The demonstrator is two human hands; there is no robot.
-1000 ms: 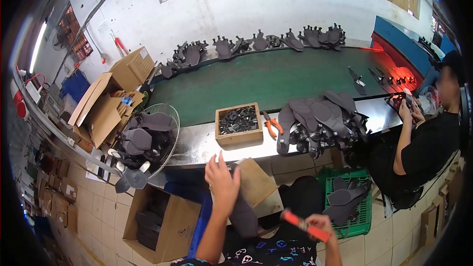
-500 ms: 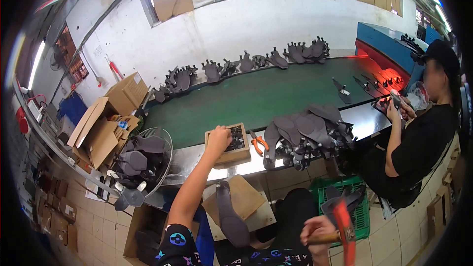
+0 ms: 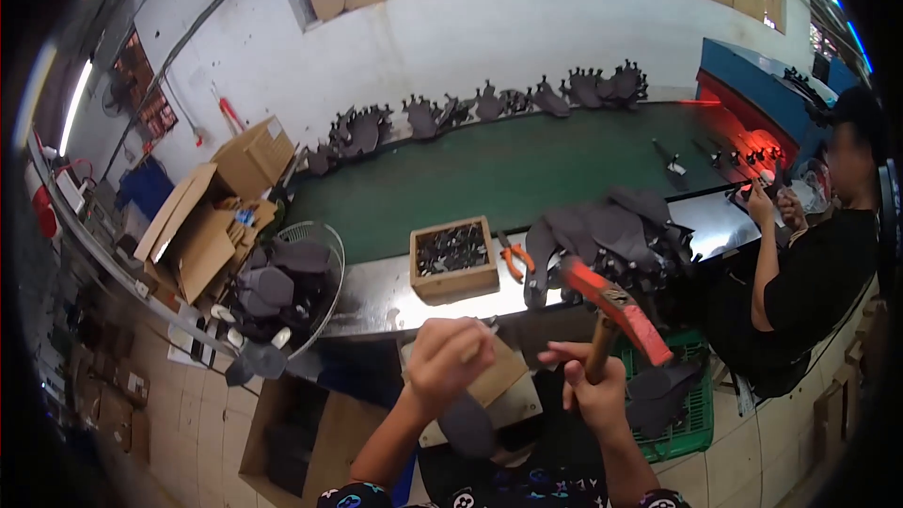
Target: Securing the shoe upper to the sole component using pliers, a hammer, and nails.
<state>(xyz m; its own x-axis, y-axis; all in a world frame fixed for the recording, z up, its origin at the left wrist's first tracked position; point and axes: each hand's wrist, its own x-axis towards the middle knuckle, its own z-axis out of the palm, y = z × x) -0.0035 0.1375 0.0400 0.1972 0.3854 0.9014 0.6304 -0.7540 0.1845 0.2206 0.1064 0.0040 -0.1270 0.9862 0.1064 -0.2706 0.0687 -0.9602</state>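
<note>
My right hand (image 3: 594,389) grips the wooden handle of a hammer (image 3: 616,306) with a red head, raised at the right of my lap. Near it my left hand (image 3: 450,359) is closed in a pinch; whatever it holds is too small to make out. Beneath the left hand lies a dark grey sole-shaped piece (image 3: 467,428), its upper part hidden by that hand. It rests on a tan board (image 3: 503,378) over my lap. Beyond my hands stands a wooden box (image 3: 459,288) full of small dark parts, on the metal ledge.
Orange-handled pliers (image 3: 514,261) lie beside a heap of dark grey pieces (image 3: 602,226). A green conveyor belt (image 3: 470,169) runs behind. At left are a wire basket (image 3: 336,292) and cardboard boxes (image 3: 254,165). A green crate (image 3: 698,414) and a co-worker (image 3: 814,273) are at right.
My left hand has come out of the wooden box and back over the sole-shaped piece. My right hand has lifted the hammer upward and inward. The view has shifted slightly.
</note>
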